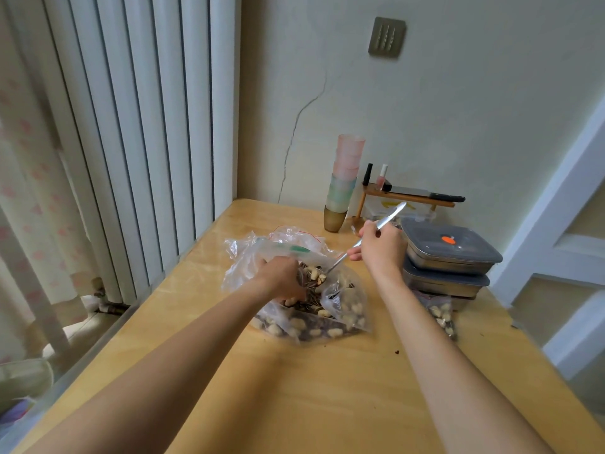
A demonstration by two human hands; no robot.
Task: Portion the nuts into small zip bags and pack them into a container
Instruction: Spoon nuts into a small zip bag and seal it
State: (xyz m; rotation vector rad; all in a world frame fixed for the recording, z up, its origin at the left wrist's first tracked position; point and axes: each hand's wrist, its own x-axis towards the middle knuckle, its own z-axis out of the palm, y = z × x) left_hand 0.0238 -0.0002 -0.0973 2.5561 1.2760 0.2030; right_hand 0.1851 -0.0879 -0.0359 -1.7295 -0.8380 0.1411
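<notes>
The large nut bag [311,309] lies mid-tabletop [294,404], soft and limp. Its mouth is gripped by the left hand [281,276]; a metal spoon [360,244], apparently loaded, is pinched by the right hand [379,247]. The film should be held at its rim.

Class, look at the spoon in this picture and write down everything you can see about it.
The spoon looks like shiny silver metal, long and slim. It tilts steeply: its handle end points up and away toward the wall, its bowl dips down into the open mouth of the big clear bag of nuts. A few pale nuts lie in the bowl. The right hand grips the handle near its middle. The left hand holds the bag, not the spoon.
</notes>
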